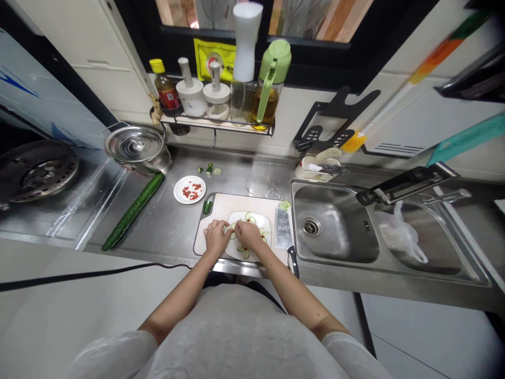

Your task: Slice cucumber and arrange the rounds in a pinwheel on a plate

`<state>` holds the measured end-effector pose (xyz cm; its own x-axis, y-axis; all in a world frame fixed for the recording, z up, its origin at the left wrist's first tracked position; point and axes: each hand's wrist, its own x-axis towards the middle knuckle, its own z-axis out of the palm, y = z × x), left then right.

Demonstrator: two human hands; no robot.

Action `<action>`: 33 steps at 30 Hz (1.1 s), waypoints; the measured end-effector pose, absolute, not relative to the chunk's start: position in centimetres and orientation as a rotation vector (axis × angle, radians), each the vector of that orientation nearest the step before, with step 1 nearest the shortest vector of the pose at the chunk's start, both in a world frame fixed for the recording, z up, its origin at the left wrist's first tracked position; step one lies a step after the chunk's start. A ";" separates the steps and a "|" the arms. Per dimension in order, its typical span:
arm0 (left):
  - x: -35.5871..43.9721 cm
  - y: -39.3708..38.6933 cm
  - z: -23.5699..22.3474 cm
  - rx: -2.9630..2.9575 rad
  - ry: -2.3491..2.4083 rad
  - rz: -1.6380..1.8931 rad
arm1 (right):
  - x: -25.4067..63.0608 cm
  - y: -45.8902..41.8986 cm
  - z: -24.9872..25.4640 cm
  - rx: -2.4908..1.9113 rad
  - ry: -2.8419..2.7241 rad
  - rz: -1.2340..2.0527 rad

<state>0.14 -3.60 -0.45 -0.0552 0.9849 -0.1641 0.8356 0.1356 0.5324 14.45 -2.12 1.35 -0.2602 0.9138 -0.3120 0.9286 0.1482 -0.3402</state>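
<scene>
A white square plate [257,251] rests on the cutting board [229,202], with thin cucumber slices [265,237] and small red bits set around it in flower shapes. Over the plate's left edge, my left hand [216,236] has its thumb and forefinger pinched at a cucumber slice [232,226]. My right hand [248,235] meets it there with bent fingers pressed together; whatever they hold is too small to make out. To the right lies a cleaver [283,229], flat on the board with its black handle over the front edge. Cucumber pieces [207,206] sit at the board's left corner.
A small white plate [177,190] of chopped red bits stands behind left. Farther left are a whole cucumber [134,211] and a lidded steel pot [138,147]. The double sink [335,221] is at right, a plastic bag [398,231] in its far basin. Bottles fill the shelf [224,123].
</scene>
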 end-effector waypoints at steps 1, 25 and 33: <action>0.1 -3.6 -0.4 1.737 1.939 0.418 | 14.6 -2.1 1.4 1.909 2.352 -0.752; -4.6 -4.6 -0.8 1.453 1.908 0.766 | 24.8 -6.8 3.4 2.692 1.983 -0.914; -4.4 -6.0 -1.9 1.389 1.676 0.638 | 23.5 -10.5 1.9 2.621 1.819 -1.077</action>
